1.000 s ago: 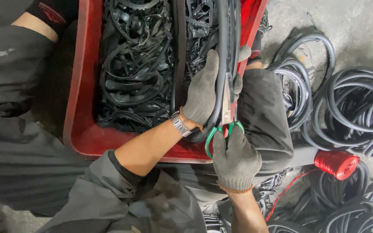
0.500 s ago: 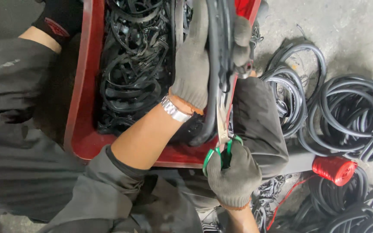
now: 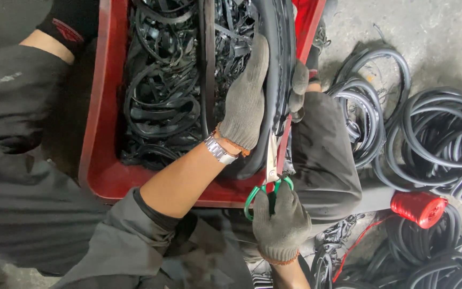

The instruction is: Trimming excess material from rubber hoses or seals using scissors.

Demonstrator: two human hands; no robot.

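Observation:
My left hand (image 3: pixel 249 96), in a grey knit glove with a wristwatch below it, grips a thick black rubber strip (image 3: pixel 282 48) that runs up over the red crate (image 3: pixel 102 123). My right hand (image 3: pixel 280 222), also gloved, is closed on green-handled scissors (image 3: pixel 266 184) whose blades point up along the strip just under my left hand. The crate is packed with cut black rubber strips and loops (image 3: pixel 161 91).
Coils of black rubber rings (image 3: pixel 439 139) lie on the concrete floor at right, with more (image 3: pixel 434 262) at the lower right. A red spool of cord (image 3: pixel 419 207) rests among them. Dark trouser legs flank the crate on both sides.
My left hand has slid a little up the rubber strip. The scissors and my right hand stay close beneath it, blades still along the strip.

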